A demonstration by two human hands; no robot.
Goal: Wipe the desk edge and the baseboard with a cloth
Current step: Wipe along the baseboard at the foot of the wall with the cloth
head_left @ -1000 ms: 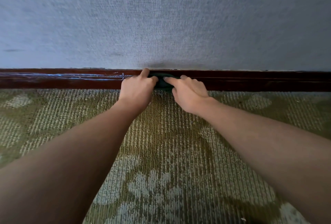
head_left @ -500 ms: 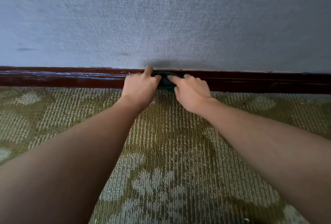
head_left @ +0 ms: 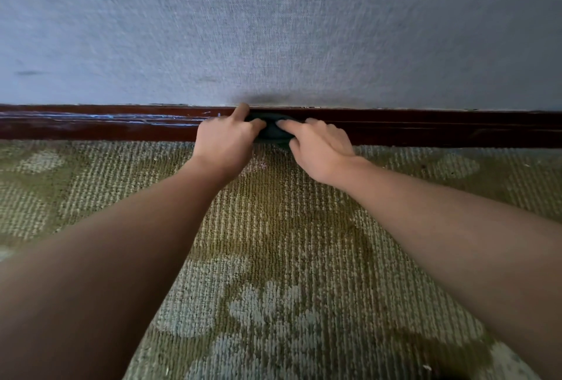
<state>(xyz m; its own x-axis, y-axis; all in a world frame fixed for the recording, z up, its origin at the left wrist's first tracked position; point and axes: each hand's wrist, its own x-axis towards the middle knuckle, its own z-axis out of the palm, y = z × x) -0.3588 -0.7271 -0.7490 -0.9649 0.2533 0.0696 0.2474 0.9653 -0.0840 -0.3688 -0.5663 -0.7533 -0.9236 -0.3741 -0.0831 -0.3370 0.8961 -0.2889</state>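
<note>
Hands press dark cloth against baseboard

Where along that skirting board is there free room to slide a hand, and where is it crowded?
The baseboard is bare to the right of the right hand, and also to the left of the left hand, where pale streaks show. The carpet between the forearms is open too. It is crowded only in the middle, where both hands press the dark cloth against the board.
</note>
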